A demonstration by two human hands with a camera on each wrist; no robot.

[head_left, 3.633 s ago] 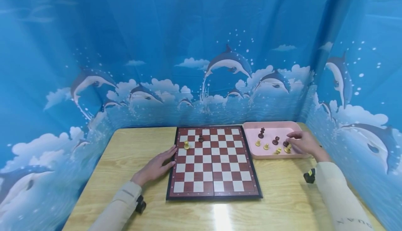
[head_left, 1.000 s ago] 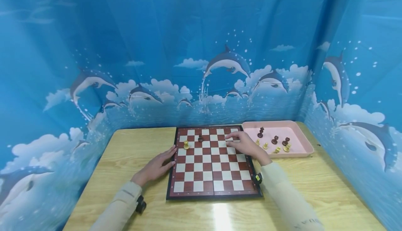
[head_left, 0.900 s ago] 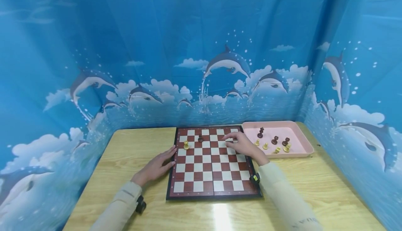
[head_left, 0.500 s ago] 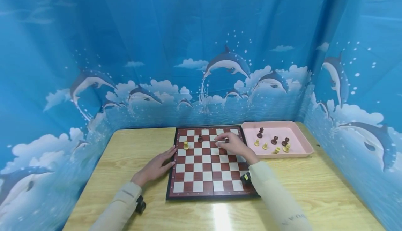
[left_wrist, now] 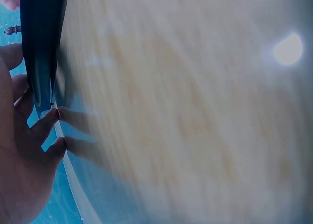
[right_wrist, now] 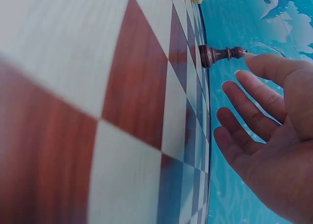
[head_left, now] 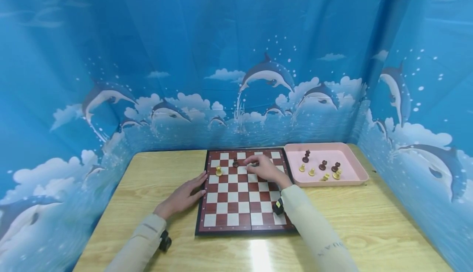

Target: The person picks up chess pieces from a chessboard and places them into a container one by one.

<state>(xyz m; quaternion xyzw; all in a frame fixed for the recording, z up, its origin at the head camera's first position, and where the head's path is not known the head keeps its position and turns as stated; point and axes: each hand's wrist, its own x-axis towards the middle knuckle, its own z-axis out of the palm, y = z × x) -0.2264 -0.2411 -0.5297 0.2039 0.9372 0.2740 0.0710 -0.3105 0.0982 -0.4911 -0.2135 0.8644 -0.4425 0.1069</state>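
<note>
A checkered chessboard (head_left: 233,200) lies on the table. A dark pawn-like chess piece (head_left: 235,163) stands near its far edge, with a yellow chess piece (head_left: 219,171) to its left and slightly nearer. My right hand (head_left: 263,168) hovers over the far part of the board, just right of the dark piece. In the right wrist view, the thumb (right_wrist: 266,67) appears level with the head of that dark piece (right_wrist: 215,55); whether they touch is unclear. The fingers are spread and hold nothing visible. My left hand (head_left: 184,194) rests its fingertips against the board's left edge.
Right of the board sits a pink tray (head_left: 354,173) holding several dark and yellow chess pieces, some lying over. A blue dolphin-print curtain (head_left: 221,58) rises behind and beside the wooden table (head_left: 159,165).
My right hand has left the tray and travelled left across the board to the dark piece. The pieces on the board stay where they were, and my left hand has not moved.
</note>
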